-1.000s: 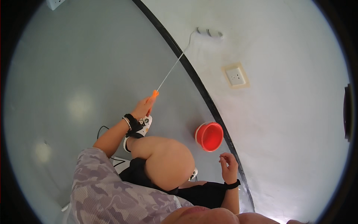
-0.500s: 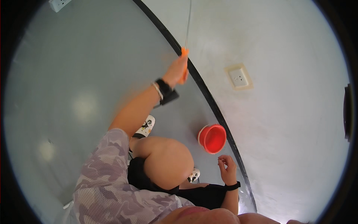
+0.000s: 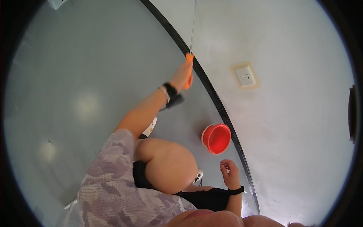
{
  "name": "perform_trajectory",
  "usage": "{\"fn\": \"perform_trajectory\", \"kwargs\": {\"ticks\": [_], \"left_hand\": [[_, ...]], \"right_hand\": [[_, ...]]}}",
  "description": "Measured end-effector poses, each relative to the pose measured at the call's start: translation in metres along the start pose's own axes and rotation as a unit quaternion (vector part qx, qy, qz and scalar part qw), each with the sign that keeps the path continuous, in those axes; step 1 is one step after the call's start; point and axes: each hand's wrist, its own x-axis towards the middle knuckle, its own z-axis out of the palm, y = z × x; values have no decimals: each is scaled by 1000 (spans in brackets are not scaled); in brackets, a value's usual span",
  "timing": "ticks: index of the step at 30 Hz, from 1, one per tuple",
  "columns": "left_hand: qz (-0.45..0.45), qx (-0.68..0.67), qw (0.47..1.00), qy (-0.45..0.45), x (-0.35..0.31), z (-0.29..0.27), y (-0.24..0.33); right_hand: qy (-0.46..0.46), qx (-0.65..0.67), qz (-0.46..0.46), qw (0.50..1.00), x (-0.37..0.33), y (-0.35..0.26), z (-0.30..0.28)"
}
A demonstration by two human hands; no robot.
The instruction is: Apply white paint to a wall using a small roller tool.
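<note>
My left hand (image 3: 182,73) is wrapped round the orange handle (image 3: 188,61) of a tool. A long, thin, pale shaft (image 3: 193,30) runs from that handle up in front of the white wall and leaves the picture at the top; the tool's far end is out of view. My right hand (image 3: 230,174) hangs beside my leg near the wall, just below a red bucket (image 3: 219,139). Its fingers are loosely bent with a gap to the thumb, and nothing shows in them. The bucket stands on the grey floor close to the wall.
A black baseboard (image 3: 206,81) curves between the grey floor (image 3: 83,68) and the white wall (image 3: 295,113). A white socket (image 3: 245,76) is set in the wall. One white power strip (image 3: 56,3) lies at the top left, and a dark object (image 3: 352,113) is at the right rim.
My left hand and the orange-handled tool have shifted slightly down and right in the picture. The bucket appears a little higher and further right. My right hand stays nearly in place.
</note>
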Motion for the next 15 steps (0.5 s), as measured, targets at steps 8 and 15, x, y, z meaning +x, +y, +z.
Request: {"fn": "perform_trajectory", "kwargs": {"ticks": [8, 15], "left_hand": [[-69, -88, 994, 18, -18, 8, -51], [-250, 0, 963, -103, -128, -27, -148]], "right_hand": [[-5, -1, -16, 1000, 5, -9, 0], [-17, -10, -22, 1000, 5, -8, 0]]}}
